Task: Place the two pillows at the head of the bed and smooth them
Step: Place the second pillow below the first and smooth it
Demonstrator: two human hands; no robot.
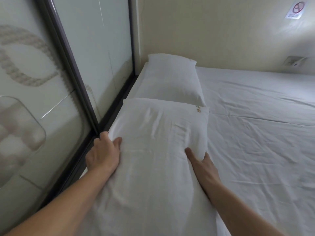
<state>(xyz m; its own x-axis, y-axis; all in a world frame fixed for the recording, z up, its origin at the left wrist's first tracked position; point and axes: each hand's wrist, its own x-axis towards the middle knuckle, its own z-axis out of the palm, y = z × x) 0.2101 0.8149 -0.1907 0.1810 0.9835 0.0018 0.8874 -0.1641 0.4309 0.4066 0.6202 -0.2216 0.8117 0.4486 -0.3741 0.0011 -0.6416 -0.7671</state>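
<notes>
Two white pillows lie end to end along the left side of the bed, beside the glass partition. The far pillow (172, 79) rests in the corner against the cream wall. The near pillow (160, 133), with small gold embroidery at its far right corner, is creased. My left hand (102, 154) grips its left edge, fingers curled under and thumb on top. My right hand (202, 164) grips its right edge, thumb pressed on top and fingers tucked beneath.
A wrinkled white sheet (255, 125) covers the mattress to the right. A frosted glass partition (51, 82) with a dark frame (73, 72) runs close along the left. On the cream wall sit a no-smoking sign (296, 10) and a socket (294, 60).
</notes>
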